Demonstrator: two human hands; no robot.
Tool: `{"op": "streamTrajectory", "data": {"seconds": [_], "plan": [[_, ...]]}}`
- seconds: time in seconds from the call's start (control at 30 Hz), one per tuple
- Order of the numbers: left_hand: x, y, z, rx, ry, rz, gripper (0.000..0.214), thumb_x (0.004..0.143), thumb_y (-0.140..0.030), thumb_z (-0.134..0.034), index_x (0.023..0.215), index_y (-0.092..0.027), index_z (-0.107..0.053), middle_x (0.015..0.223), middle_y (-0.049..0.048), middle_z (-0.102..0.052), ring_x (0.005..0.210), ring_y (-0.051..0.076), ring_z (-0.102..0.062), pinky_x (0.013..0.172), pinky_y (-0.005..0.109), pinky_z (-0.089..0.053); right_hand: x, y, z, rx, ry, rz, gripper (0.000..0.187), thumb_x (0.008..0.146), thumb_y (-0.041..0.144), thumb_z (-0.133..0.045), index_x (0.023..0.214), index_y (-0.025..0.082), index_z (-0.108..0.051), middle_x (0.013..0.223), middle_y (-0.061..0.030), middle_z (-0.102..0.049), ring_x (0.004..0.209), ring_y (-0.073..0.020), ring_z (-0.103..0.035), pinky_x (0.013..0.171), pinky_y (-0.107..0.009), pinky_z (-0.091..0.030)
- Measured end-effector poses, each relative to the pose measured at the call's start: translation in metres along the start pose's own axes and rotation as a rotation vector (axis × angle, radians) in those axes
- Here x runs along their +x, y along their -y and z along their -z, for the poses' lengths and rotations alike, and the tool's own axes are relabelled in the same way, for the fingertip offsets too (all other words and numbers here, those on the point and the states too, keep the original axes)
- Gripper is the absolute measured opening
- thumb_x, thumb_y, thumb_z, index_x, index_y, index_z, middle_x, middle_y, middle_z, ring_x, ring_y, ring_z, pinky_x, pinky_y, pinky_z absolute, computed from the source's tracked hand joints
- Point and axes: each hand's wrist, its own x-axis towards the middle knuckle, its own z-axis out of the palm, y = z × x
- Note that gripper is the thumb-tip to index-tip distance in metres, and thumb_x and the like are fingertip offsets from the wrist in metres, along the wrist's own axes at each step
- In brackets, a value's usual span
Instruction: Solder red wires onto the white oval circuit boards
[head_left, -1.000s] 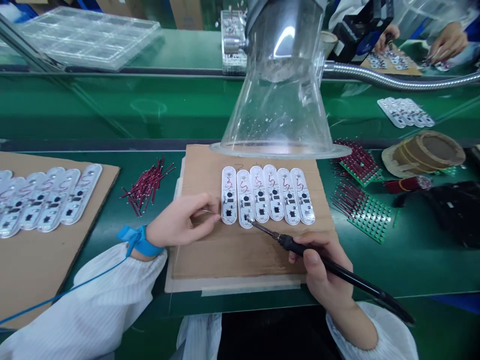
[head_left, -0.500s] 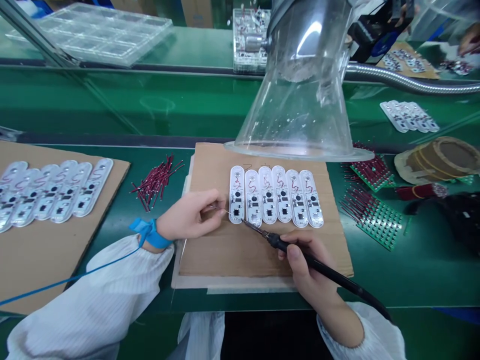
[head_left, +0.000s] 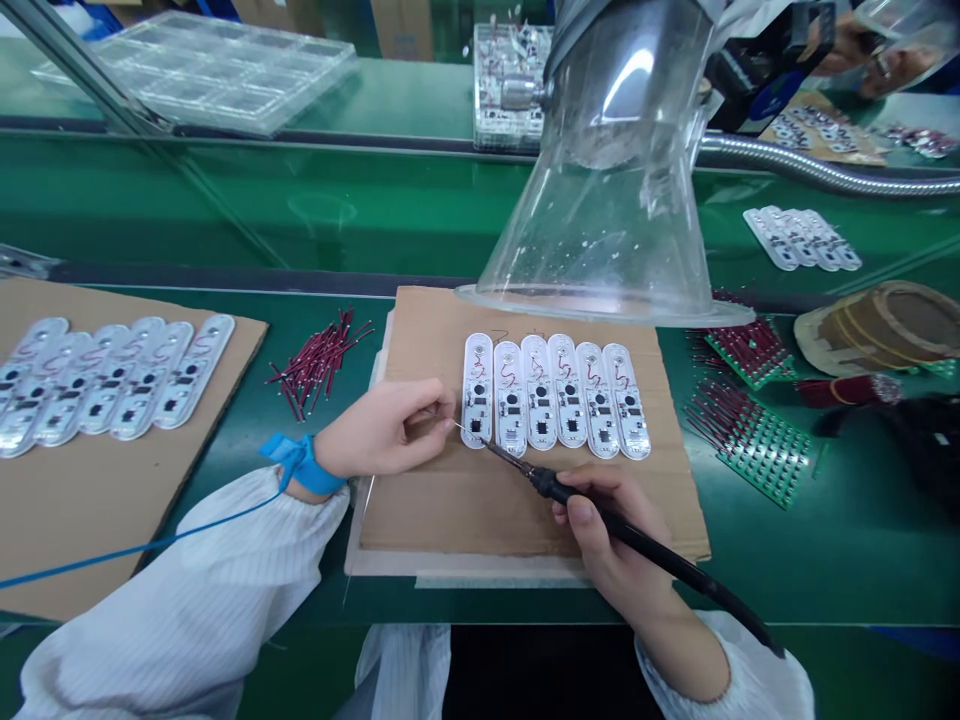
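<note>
Head view, looking down on a green workbench [head_left: 825,570]. Six white oblong circuit boards [head_left: 555,395] lie side by side on a cardboard sheet [head_left: 525,530], near its upper edge, each with a small red wire loop. The left hand [head_left: 382,430] reaches in from the left edge of the bench, back of the hand upward, its thumb and forefinger closed in a pinch on a thin solder wire [head_left: 466,430], the other fingers curled. A blue wrist strap [head_left: 300,465] circles that wrist, its cord running toward the lower left corner. The right hand [head_left: 607,530] rests near the lower edge of the sheet, fingers wrapped around a black soldering iron [head_left: 570,495] as around a pen. The iron's tip and the wire meet at the lower right of the leftmost board [head_left: 477,375], beside its black chip [head_left: 475,425]. A clear funnel-shaped fume hood [head_left: 600,200] stands over the sheet's upper edge. Left of the sheet lies a loose pile of red-wired pins [head_left: 319,350]; to its right sit green pin blocks [head_left: 757,455].
</note>
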Motion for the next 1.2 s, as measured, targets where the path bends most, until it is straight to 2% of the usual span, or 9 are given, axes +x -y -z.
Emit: {"op": "streamTrajectory", "data": {"seconds": [0.2, 0.4, 0.57, 0.73, 0.97, 1.2], "plan": [[0.000, -0.001, 0.002, 0.008, -0.004, 0.008, 0.006, 0.097, -0.019, -0.057, 0.092, -0.021, -0.057, 0.066, -0.0076, -0.044, 0.055, 0.010, -0.036, 0.055, 0.024, -0.032, -0.002, -0.006, 0.002, 0.088, -0.003, 0.008, 0.018, 0.112, 0.041, -0.068, 0.122, 0.027, -0.071, 0.094, -0.0031, -0.078, 0.072, -0.0174, -0.075, 0.067, -0.029, -0.065], [0.001, -0.001, 0.003, -0.004, -0.004, -0.028, 0.008, 0.098, -0.016, -0.057, 0.092, -0.021, -0.057, 0.065, -0.0094, -0.040, 0.054, 0.010, -0.035, 0.054, 0.022, -0.030, -0.003, -0.004, 0.002, 0.009, 0.055, -0.008, 0.017, 0.111, 0.043, -0.071, 0.121, 0.029, -0.072, 0.099, -0.0033, -0.079, 0.072, -0.0170, -0.077, 0.065, -0.027, -0.064], [0.000, -0.001, 0.005, -0.007, 0.002, -0.030, 0.008, 0.098, -0.016, -0.058, 0.092, -0.021, -0.057, 0.066, -0.0090, -0.042, 0.055, 0.009, -0.036, 0.053, 0.022, -0.030, -0.004, -0.007, 0.003, 0.022, 0.029, -0.001, 0.019, 0.111, 0.045, -0.070, 0.123, 0.030, -0.072, 0.105, -0.0045, -0.080, 0.078, -0.0187, -0.079, 0.068, -0.029, -0.066], [0.001, -0.003, 0.005, -0.013, 0.025, -0.030, 0.008, 0.098, -0.015, -0.057, 0.091, -0.021, -0.056, 0.066, -0.0093, -0.042, 0.054, 0.009, -0.035, 0.052, 0.022, -0.030, 0.002, -0.001, 0.001, -0.008, 0.094, 0.007, 0.022, 0.110, 0.050, -0.072, 0.122, 0.031, -0.072, 0.097, -0.0036, -0.080, 0.074, -0.0181, -0.079, 0.063, -0.026, -0.064], [0.003, -0.002, 0.008, -0.015, 0.030, -0.028, 0.009, 0.099, -0.015, -0.056, 0.090, -0.020, -0.056, 0.067, -0.0094, -0.041, 0.056, 0.009, -0.034, 0.053, 0.022, -0.029, 0.002, 0.001, 0.000, 0.061, 0.072, 0.013, 0.025, 0.110, 0.054, -0.070, 0.125, 0.033, -0.070, 0.095, -0.0008, -0.081, 0.072, -0.0164, -0.080, 0.065, -0.025, -0.064], [0.002, -0.002, 0.006, -0.028, 0.058, -0.004, 0.008, 0.098, -0.016, -0.055, 0.092, -0.020, -0.057, 0.067, -0.0097, -0.038, 0.056, 0.009, -0.033, 0.055, 0.022, -0.029, 0.011, 0.010, 0.002, -0.080, 0.082, 0.092, 0.030, 0.108, 0.060, -0.070, 0.117, 0.032, -0.073, 0.095, -0.0010, -0.083, 0.072, -0.0162, -0.080, 0.067, -0.024, -0.062]]}}
